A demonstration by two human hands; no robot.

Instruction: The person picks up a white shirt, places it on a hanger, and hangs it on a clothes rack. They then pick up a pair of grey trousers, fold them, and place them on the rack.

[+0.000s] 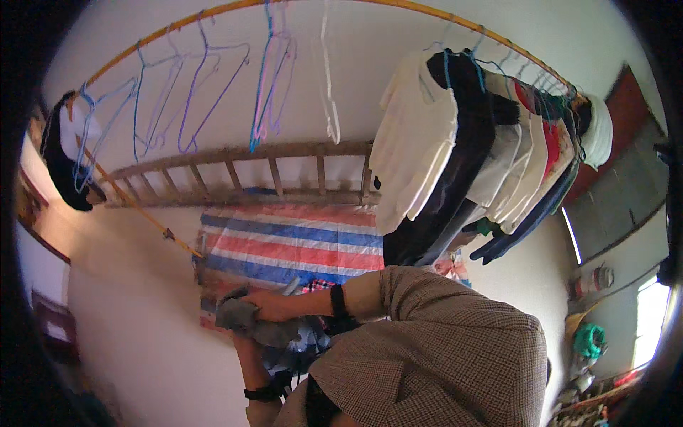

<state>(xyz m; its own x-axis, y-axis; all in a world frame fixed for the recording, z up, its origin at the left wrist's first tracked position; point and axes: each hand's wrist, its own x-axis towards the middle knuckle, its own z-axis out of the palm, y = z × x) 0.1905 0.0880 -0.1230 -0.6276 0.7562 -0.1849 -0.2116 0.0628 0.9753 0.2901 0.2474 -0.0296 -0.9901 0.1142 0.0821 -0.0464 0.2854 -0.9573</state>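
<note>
A crumpled grey garment [237, 314] is bunched between my two hands, left of my body. My right hand [269, 305] reaches in from the right and closes on it. From below comes my left arm; my left hand [243, 337] is at the garment's lower side, its fingers mostly hidden by the cloth. Darker grey and blue clothes [307, 341] lie or hang just below my right forearm. Beyond the hands, a red, white and blue striped sheet [299, 251] is spread out.
A yellow pole [229, 7] arches overhead. Unused hangers [205, 96] hang at its left, and many clothes, including a white shirt [413, 144], at its right. A wooden ladder-like frame [277, 176] stands along the wall. A slanting pole [139, 205] is at left.
</note>
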